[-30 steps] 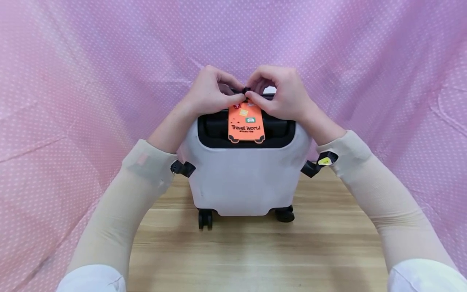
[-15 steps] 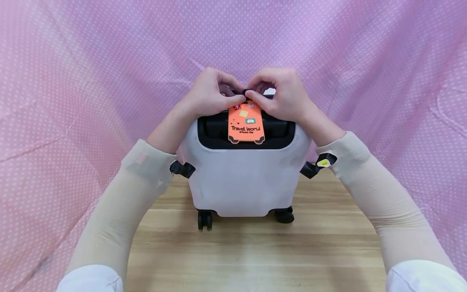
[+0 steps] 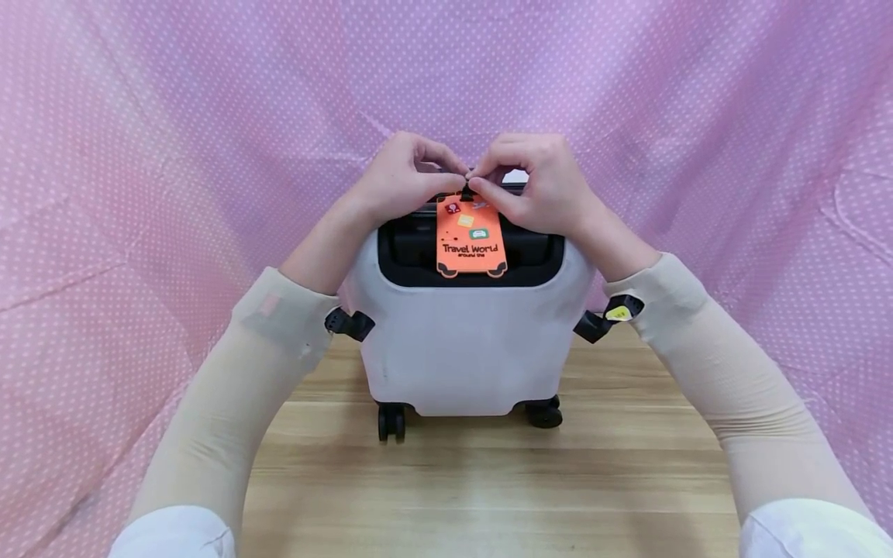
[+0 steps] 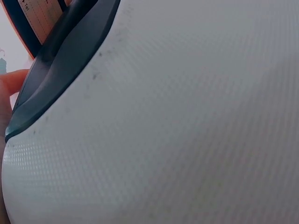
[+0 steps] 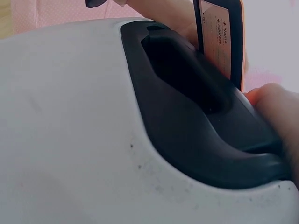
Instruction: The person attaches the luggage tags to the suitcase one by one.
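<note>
An orange luggage tag (image 3: 470,249) printed "Travel World" hangs in front of the black handle recess of a white suitcase (image 3: 467,349). At its top is a short black strap (image 3: 467,192), mostly covered by fingertips. My left hand (image 3: 408,178) pinches at this strap between thumb and forefinger. From the other side my right hand (image 3: 540,182) pinches there too, its fingertips meeting the left ones. In the right wrist view the back of the tag (image 5: 217,39) shows a name and address card. The strap's ends are hidden.
The suitcase stands upright on black wheels (image 3: 392,423) on a wood-grain surface (image 3: 474,488). Behind it hangs a pink dotted cloth (image 3: 446,70). Black wrist cameras (image 3: 352,324) sit close to the suitcase's sides.
Both hands have come down slightly, and their fingertips have drawn together over the strap. The black piece that stuck up between them is now covered; more strap shows beneath the fingers.
</note>
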Action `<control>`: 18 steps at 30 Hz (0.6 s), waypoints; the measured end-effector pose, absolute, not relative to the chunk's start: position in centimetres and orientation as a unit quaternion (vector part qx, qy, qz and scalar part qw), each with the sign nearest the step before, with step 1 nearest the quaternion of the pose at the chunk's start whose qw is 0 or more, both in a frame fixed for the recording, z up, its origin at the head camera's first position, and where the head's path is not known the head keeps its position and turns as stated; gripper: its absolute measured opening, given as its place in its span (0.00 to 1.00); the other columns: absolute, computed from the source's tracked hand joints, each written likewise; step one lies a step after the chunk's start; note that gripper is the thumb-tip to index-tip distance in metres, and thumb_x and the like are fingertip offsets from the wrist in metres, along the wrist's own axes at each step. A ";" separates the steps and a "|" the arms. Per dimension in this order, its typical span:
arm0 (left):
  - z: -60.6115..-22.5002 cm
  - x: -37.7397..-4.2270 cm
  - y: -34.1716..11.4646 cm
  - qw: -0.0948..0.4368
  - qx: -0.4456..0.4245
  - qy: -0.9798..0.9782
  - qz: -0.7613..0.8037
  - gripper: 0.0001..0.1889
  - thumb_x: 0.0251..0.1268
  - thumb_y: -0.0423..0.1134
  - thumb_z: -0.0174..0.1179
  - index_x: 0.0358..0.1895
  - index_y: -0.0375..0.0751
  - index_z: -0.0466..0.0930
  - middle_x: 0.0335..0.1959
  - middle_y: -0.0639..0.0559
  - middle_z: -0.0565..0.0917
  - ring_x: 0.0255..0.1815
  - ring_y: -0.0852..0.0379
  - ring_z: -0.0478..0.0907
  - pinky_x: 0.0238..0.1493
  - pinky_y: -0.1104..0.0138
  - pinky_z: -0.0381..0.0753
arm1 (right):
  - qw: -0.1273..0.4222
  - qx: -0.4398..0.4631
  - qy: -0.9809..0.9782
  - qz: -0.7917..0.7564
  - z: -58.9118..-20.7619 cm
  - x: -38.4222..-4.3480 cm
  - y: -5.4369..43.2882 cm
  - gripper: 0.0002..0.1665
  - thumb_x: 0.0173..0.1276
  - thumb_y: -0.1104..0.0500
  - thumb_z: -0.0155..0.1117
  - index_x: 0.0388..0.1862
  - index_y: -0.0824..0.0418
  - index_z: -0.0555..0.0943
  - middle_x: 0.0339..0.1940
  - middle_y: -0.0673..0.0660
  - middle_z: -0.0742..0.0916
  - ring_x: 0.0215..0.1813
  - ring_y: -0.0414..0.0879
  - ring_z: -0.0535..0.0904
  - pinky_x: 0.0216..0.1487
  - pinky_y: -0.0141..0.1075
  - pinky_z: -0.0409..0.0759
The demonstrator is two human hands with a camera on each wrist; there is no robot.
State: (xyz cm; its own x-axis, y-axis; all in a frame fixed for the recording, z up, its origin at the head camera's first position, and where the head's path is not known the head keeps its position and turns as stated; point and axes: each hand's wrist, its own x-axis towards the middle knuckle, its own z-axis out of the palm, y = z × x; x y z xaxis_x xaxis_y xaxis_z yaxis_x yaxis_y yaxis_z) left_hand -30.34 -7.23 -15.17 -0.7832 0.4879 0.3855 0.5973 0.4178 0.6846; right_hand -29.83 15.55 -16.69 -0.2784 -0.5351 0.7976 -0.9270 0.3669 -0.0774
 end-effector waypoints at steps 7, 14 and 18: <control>-15.3 -30.4 -7.2 0.055 -0.323 -0.820 -0.468 0.10 0.67 0.39 0.71 0.46 0.38 0.92 0.47 0.46 0.91 0.43 0.57 0.91 0.50 0.69 0.87 | 0.346 0.477 -0.753 0.294 -16.7 -29.9 15.8 0.04 0.65 0.65 0.72 0.35 0.65 0.91 0.31 0.56 0.93 0.34 0.29 0.85 0.46 0.23 0.85; -15.4 -30.5 -7.1 0.061 -0.334 -0.812 -0.474 0.08 0.64 0.36 0.73 0.43 0.38 0.93 0.43 0.47 0.91 0.40 0.55 0.90 0.49 0.68 0.87 | 0.291 0.442 -0.784 0.325 -16.4 -29.6 15.8 0.03 0.65 0.65 0.75 0.35 0.66 0.89 0.32 0.55 0.92 0.34 0.30 0.84 0.44 0.23 0.84; -15.4 -30.4 -7.1 0.067 -0.343 -0.804 -0.481 0.05 0.61 0.33 0.75 0.39 0.37 0.92 0.43 0.47 0.90 0.38 0.55 0.90 0.48 0.69 0.88 | 0.264 0.445 -0.778 0.357 -16.4 -29.7 15.7 0.03 0.65 0.68 0.76 0.36 0.67 0.89 0.33 0.56 0.91 0.35 0.34 0.85 0.46 0.25 0.85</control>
State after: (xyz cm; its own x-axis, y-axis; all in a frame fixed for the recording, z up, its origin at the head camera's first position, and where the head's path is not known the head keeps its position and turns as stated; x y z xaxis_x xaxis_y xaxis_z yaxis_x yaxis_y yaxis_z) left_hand -30.44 -7.06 -15.39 -0.7561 0.4859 0.4383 0.6159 0.3020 0.7277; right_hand -29.69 15.74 -16.36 -0.4645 -0.5039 0.7282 -0.8807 0.3486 -0.3206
